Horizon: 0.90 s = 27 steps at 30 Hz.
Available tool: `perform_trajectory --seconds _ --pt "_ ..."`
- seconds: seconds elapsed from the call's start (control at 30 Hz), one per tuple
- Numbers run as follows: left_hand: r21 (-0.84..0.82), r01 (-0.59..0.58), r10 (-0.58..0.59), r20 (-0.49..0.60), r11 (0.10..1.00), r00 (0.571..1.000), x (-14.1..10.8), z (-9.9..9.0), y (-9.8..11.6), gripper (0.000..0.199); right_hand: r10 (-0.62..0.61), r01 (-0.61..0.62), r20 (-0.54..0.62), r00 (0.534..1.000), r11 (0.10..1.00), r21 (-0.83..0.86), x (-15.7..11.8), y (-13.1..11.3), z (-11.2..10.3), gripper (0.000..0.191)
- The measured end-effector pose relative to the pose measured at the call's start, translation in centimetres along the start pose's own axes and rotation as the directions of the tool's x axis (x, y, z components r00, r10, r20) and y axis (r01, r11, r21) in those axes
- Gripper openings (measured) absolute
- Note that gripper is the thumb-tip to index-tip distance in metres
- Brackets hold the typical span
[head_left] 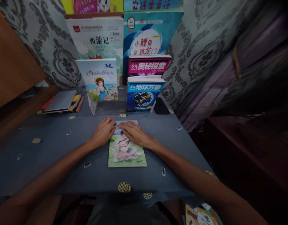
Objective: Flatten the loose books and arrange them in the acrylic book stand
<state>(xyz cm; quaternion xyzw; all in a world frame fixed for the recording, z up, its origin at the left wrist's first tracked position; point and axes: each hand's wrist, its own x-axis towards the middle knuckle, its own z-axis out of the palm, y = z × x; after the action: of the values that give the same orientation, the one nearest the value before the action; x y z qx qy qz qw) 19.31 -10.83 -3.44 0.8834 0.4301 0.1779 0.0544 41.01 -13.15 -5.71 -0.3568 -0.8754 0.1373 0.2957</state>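
A thin picture-covered book point(127, 156) lies flat on the table, its cover showing a seated figure with a guitar on green grass. My left hand point(103, 132) rests at its upper left edge, fingers slightly bent and reaching onto the cover. Across the upper part of the cover lies my right hand point(134, 133), fingers stretched toward the left and hiding most of the title. The fingertips of both hands nearly meet. Neither hand lifts the book off the table.
Behind the hands, a clear acrylic stand point(106, 107) holds several upright books, including a blue earth book point(144, 97). A black phone point(161, 106) lies right of it. Stacked books point(61, 101) are at the left. Another book point(200, 215) shows below the table's right front edge.
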Motion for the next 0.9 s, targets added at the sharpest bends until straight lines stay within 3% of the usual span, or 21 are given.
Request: perform_trajectory --seconds 0.07,0.2,0.43,0.67,0.9 --pt "0.060 0.000 -0.001 0.010 0.998 1.000 -0.1 0.0 0.3 0.020 0.034 -0.034 0.024 0.999 0.999 -0.006 -0.3 0.3 -0.1 0.038" --pt "0.181 -0.013 0.013 0.000 0.983 1.000 -0.3 0.3 0.5 0.027 0.162 -0.163 -0.052 0.985 0.987 -0.003 -1.7 1.7 -1.0 0.040" --pt "0.193 -0.021 0.029 -0.039 0.981 0.999 -0.5 0.7 0.4 0.026 0.338 -0.328 -0.135 0.931 0.940 0.093 -3.3 3.6 -3.1 0.038" --pt "0.138 -0.094 0.094 0.007 0.986 0.996 0.2 0.4 0.3 0.029 0.397 -0.376 -0.126 0.909 0.912 0.162 -3.2 4.0 -3.3 0.037" --pt "0.036 -0.202 0.196 0.118 0.979 0.973 2.5 1.6 1.0 0.048 0.401 -0.363 -0.145 0.904 0.902 0.233 -3.0 4.2 -3.3 0.036"
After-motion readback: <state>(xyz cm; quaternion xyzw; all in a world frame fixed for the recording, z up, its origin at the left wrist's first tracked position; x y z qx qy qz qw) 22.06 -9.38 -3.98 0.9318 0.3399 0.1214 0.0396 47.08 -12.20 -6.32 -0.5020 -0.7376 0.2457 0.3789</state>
